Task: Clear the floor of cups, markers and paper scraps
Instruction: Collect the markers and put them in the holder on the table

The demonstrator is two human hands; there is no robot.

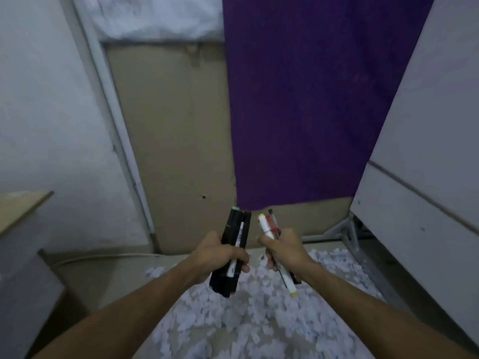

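My left hand (216, 257) grips a thick bundle of black markers (237, 229), one of them white-bodied, held upright in front of me. My right hand (283, 248) grips a smaller bunch of markers and pens (267, 225): a white marker with yellow caps, a red-and-clear pen and a thin dark one. The two bundles stand side by side, a small gap apart. Below both hands, white paper scraps (248, 314) cover the floor in a wide heap. No cup shows in this view.
A purple cloth (311, 99) hangs over a brown board (171, 141) ahead. A grey wall stands on the left, a white panel (425, 151) on the right with a metal frame (347, 231) at its foot. A wooden tabletop corner (20, 208) juts in at left.
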